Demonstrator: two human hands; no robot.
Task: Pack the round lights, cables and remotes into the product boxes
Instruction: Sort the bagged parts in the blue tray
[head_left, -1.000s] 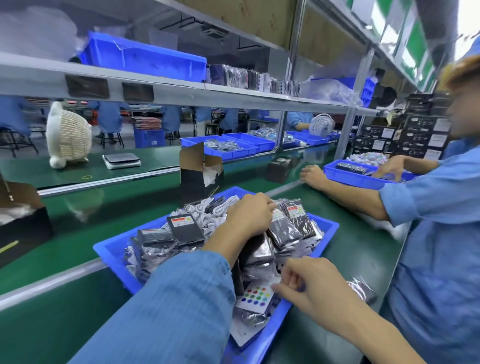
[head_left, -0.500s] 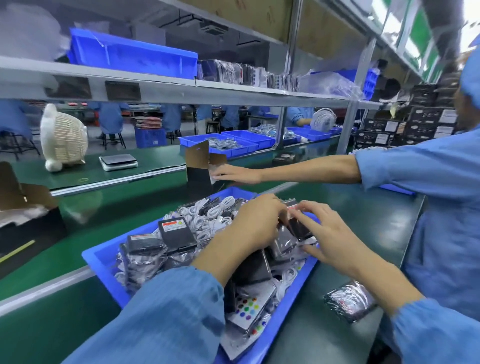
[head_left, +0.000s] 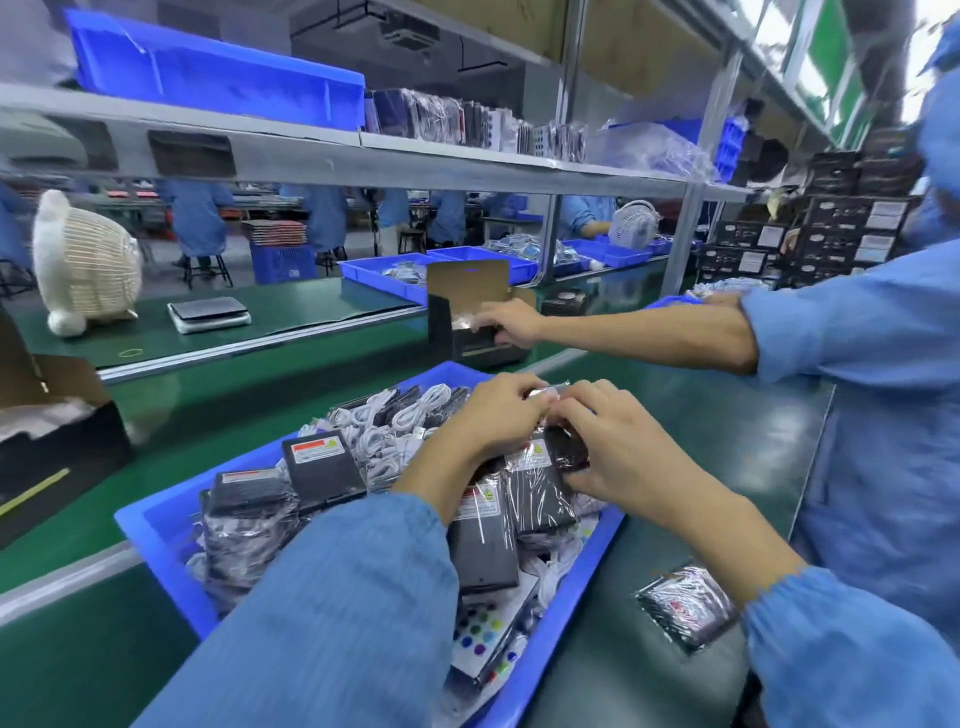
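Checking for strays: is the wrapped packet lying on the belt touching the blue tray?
Apart. The head view shows green belt between the wrapped packet and the blue tray rim.

- My green bench (head_left: 675, 441) carries the blue tray (head_left: 156, 525) under my hands.
- A wrapped dark packet (head_left: 685, 605) lies on it beneath my right wrist.
- Beyond my fingertips stands an open product box (head_left: 475, 312).

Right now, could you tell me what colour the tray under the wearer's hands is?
Bright blue; the tray shows best in the head view.
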